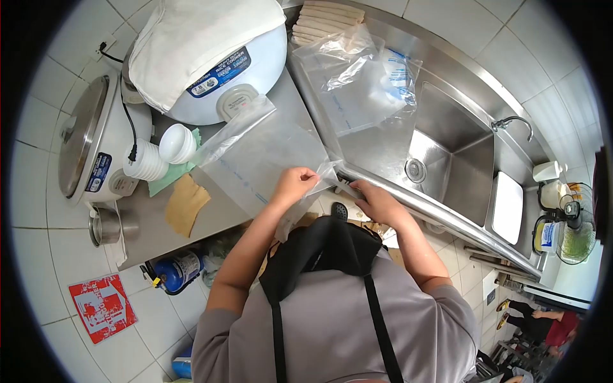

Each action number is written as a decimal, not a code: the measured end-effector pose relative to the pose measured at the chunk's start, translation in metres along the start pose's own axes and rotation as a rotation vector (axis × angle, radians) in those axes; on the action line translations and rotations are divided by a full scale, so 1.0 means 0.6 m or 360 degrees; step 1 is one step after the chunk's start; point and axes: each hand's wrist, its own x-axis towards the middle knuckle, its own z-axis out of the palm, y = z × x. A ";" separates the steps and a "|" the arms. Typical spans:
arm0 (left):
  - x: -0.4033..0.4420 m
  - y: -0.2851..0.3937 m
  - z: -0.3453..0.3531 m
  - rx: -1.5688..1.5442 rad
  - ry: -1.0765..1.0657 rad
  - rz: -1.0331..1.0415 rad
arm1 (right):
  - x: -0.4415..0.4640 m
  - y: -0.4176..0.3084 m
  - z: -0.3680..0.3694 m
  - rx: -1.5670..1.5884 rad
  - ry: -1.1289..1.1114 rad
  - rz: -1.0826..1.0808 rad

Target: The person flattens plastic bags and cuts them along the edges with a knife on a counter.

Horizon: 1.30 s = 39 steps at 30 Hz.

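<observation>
A clear plastic bag [268, 150] lies spread over the steel counter, its near edge gathered up at my hands. My left hand [296, 186] is closed, thumb and fingers pinching the bag's near edge. Just right of the bag's corner is my right hand [381, 204], its thumb and index finger apart and nothing visible between them. Whether its fingertips touch the bag's edge is hard to make out. Farther back, a stack of clear plastic bags [357, 105] with blue print rests on the sink's drainboard.
A large rice cooker [268, 60] under a white cloth [198, 45] stands behind the bag. To the left are another cooker [89, 140], stacked white cups [145, 161], brown cardboard [186, 204] and a metal pot [105, 226]. A steel sink [440, 153] is at right; folded cloths [325, 19] lie behind.
</observation>
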 end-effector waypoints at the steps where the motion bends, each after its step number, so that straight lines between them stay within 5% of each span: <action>1: 0.000 0.002 0.000 -0.0008 -0.0019 -0.0014 | 0.012 0.011 0.019 -0.0050 0.0057 0.0039; 3: -0.002 0.009 -0.003 -0.0016 -0.0064 -0.0046 | 0.026 0.020 0.043 -0.0080 0.0192 0.0078; 9: 0.030 0.052 0.044 0.0951 0.0574 0.0560 | 0.063 0.036 0.088 0.0017 0.0463 -0.0098; 12: 0.047 0.036 0.090 0.1173 0.0655 0.0683 | 0.089 0.029 0.095 0.0026 0.0606 0.0201; 15: 0.047 0.017 0.099 0.1397 0.0571 0.0674 | 0.090 0.025 0.063 -0.0066 0.0630 0.0142; 19: 0.048 0.014 0.099 0.1480 0.0527 0.0620 | 0.079 0.054 0.064 -0.0026 0.0731 -0.0157; 33: 0.048 0.023 0.098 0.1403 0.0515 0.0557 | 0.084 0.051 0.063 -0.0100 0.0679 -0.0118; 36: 0.030 0.043 0.090 0.1211 0.0626 0.0879 | 0.064 0.055 0.059 -0.0073 0.0682 -0.0154; 39: 0.005 0.070 0.088 0.1141 0.0124 0.0533 | 0.058 0.057 0.051 -0.0032 0.0685 -0.0184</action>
